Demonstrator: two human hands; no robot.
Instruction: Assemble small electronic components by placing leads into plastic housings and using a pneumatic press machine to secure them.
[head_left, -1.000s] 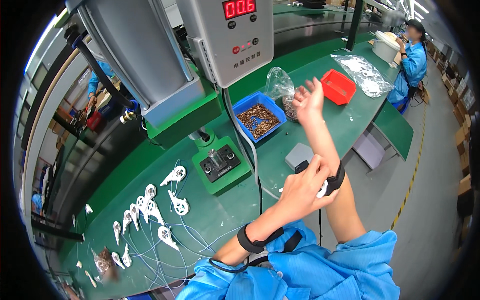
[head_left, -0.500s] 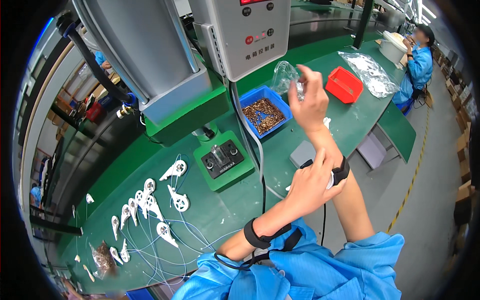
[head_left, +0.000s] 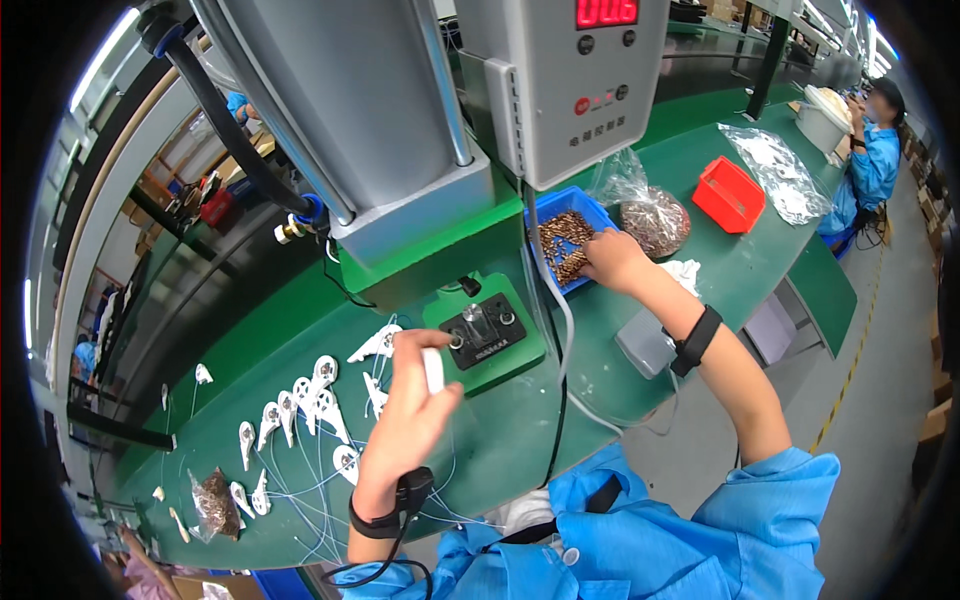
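Observation:
My left hand [head_left: 402, 420] is closed round a white plastic piece [head_left: 433, 370], which stands upright between thumb and fingers beside the press's black fixture [head_left: 482, 332]. A clear block sits on that fixture. My right hand [head_left: 617, 262] dips into the blue bin [head_left: 598, 211] of small brass-coloured parts [head_left: 562, 236]. Its fingers are curled together among them; the fingertips are hidden, so what they pinch does not show. Several white plastic levers with round wheels [head_left: 325, 372] and thin pale-blue cables [head_left: 310, 480] lie left of my left hand.
The press's large grey cylinder [head_left: 330, 100] and control box [head_left: 590, 100] rise over the bench. A bag of brown parts [head_left: 655, 222], red bin [head_left: 729, 195] and bag of white pieces [head_left: 778, 175] stand right. A grey box [head_left: 645, 343] sits at the near edge. Another person [head_left: 870, 165] sits farther right.
My left hand has left my right wrist, moved left and now holds the white piece. The raised right hand has come down into the blue bin. The whole view has shifted slightly.

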